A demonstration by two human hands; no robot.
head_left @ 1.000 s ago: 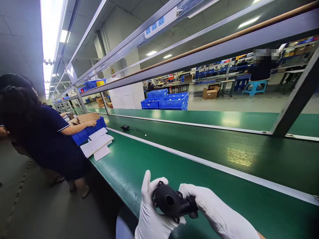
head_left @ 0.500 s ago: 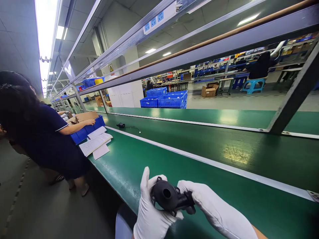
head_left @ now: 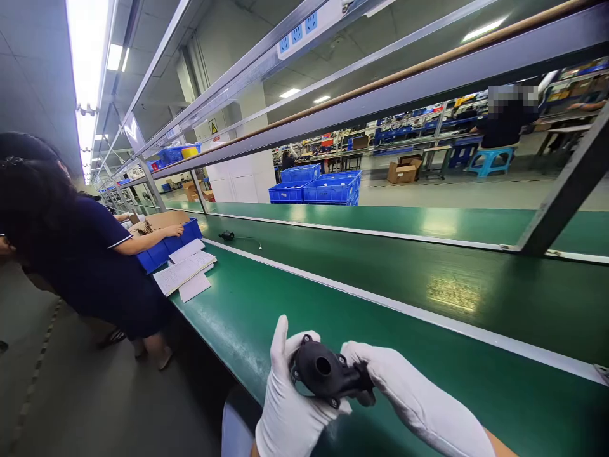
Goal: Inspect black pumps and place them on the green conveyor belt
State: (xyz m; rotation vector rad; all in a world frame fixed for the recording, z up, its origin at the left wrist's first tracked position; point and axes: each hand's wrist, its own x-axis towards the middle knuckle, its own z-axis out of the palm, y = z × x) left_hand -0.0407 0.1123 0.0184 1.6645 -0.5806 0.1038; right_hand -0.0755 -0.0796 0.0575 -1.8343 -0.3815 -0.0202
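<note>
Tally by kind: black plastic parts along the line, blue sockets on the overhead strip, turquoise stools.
Black plastic parts: 2 (round housing in the left hand and right hand; small wired part on the belt)
Blue sockets: 3
Turquoise plastic stool: 1
Total: 6

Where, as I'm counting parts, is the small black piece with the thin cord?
Head view, left of centre: the black piece lies across the white strip from the papers.

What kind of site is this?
Probably a factory assembly line: a long green bench with a strip-edged belt-like surface beside it, stacked blue crates beyond, and white-gloved hands, left and right, holding a black molded part.
</note>
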